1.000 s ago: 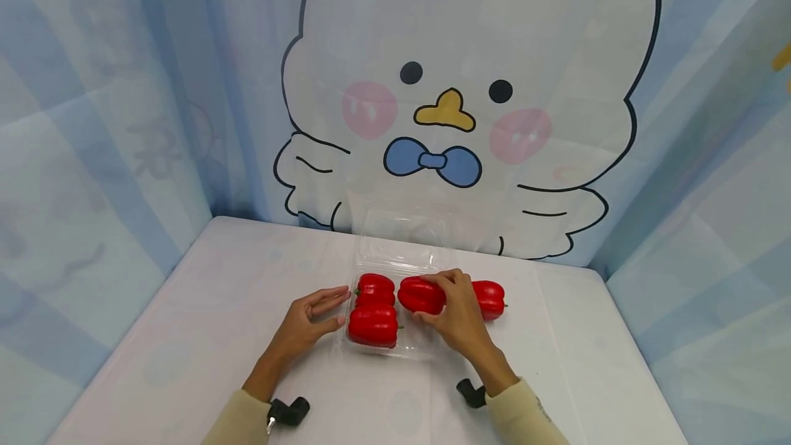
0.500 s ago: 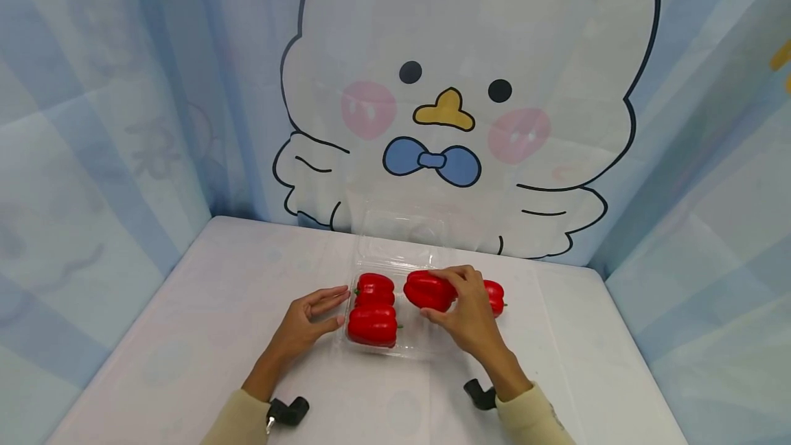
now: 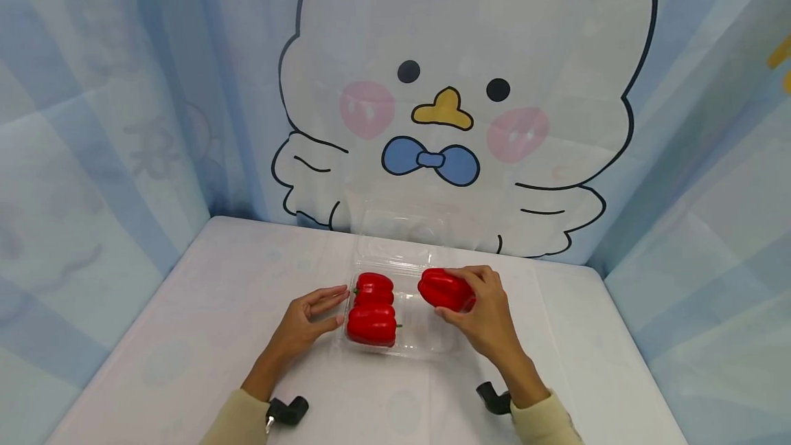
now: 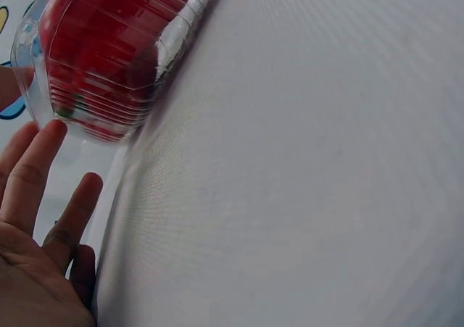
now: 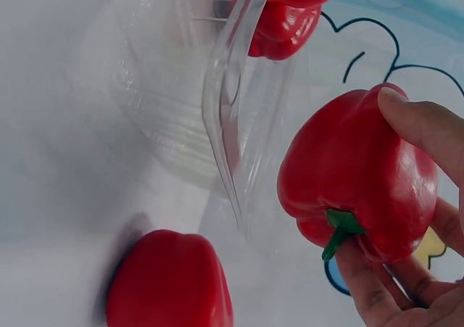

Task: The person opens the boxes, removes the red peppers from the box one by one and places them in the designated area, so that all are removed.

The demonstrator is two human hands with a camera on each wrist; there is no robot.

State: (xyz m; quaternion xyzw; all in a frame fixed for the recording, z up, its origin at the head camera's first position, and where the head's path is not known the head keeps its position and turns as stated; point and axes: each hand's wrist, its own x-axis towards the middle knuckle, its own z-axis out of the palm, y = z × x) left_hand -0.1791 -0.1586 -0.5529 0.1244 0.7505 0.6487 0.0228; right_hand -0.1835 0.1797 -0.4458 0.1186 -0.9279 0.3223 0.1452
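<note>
My right hand (image 3: 485, 311) grips a red bell pepper (image 3: 441, 289) between thumb and fingers, raised above the right side of a clear plastic clamshell box (image 3: 426, 343). Its green stem (image 5: 342, 229) shows in the right wrist view. Two more red bell peppers lie in the box's left half, a rear one (image 3: 373, 287) and a front one (image 3: 371, 325). With fingers extended, my left hand (image 3: 303, 325) stays at the box's left side, fingertips touching or very near its rim. Another bell pepper (image 5: 170, 283) sits on the table outside the box, hidden behind my right hand in the head view.
The box's clear lid (image 3: 402, 232) stands open at the back, towards the curtain (image 3: 445, 33) printed with a cartoon bird. White cloth covers the table (image 3: 204, 335). Black wrist camera mounts (image 3: 288, 411) hang beside both forearms.
My right hand has moved rightwards with the bell pepper, away from the two in the box. It now covers the outside pepper in the head view. My left hand stays in place.
</note>
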